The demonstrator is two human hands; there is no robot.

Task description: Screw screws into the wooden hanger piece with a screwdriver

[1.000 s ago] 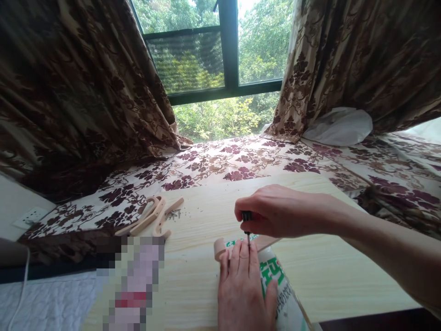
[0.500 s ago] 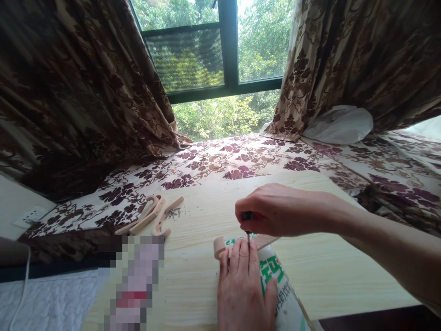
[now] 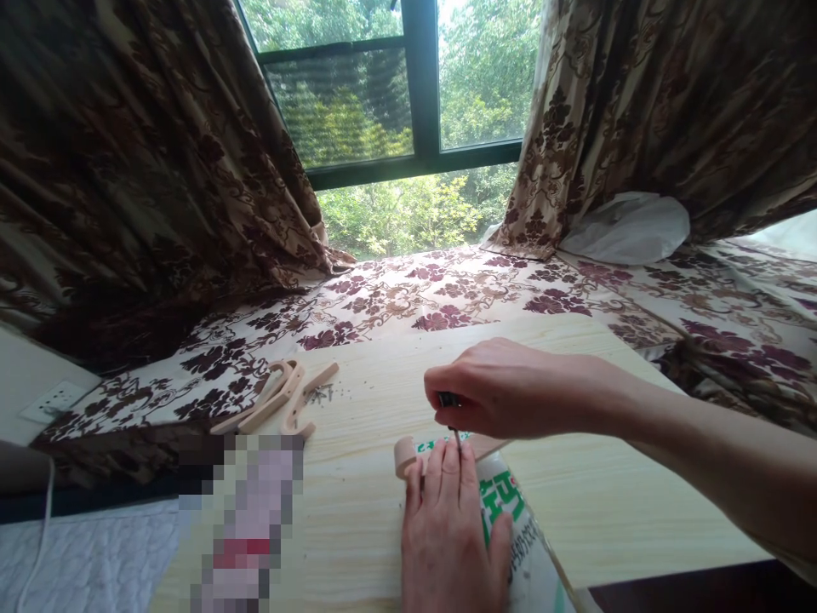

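Pale wood grain covers the desk [image 3: 351, 528] where a person works with both bare hands before a dark-framed window [image 3: 425, 102]. Fingers of the right hand [image 3: 488, 387] curl around the black handle of a screwdriver [image 3: 448, 398], its metal shaft pointing down at a curved wooden piece [image 3: 404, 457]; whether the tip touches the wood is hard to tell. The left hand [image 3: 450, 545] lies palm down, its fingers stretched out side by side over the piece, the thumb set apart from them. A white packet [image 3: 501, 498] with green and black lettering lies on the desk, under the piece and the left hand. To the left, other curved wooden pieces [image 3: 259, 419] sit in a small pile, with small grey bits [image 3: 321, 393], too small to make out, scattered just beside them. Beyond the desk spreads a flowered cloth [image 3: 383, 306], between patterned curtains [image 3: 191, 170], with a white plastic bag [image 3: 629, 228] resting at right.
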